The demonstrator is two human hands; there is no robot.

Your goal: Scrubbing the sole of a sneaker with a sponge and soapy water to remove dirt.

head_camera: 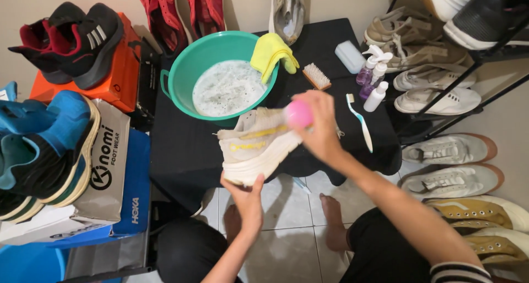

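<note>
Closest to the camera, two bent knees in dark shorts and a bare foot (332,219) were seen on the white tiled floor (286,228). A little farther out, the left hand (246,197) was held up from below, and its fingers were closed around the heel end of a cream sneaker (254,145). The sneaker was held in the air, tipped on its side, above the near edge of a low table covered with a black cloth (187,151). It looked pale and a bit dirty, with a thick white sole, a yellow stripe and small yellow marks on its side. The right hand (319,126) was wrapped tight around a pink brush (298,114), and the brush was pressed against the top of the sneaker.

Just past the hands, a white and teal toothbrush (359,122) was laid on the cloth. Behind the sneaker, a green basin (182,68) filled with foamy water was set on the table, and a yellow cloth (271,54) was draped over its rim. Near it, a wooden scrub brush (316,76), a pale blue bar (350,56) and three small spray bottles (373,76) were placed.

On the left, blue shoes and black and red shoes were stacked on boxes. On the right, many beige and white shoes were lined up by a dark rack (441,96). Farthest back, red shoes (179,10) were leaned against the wall.
</note>
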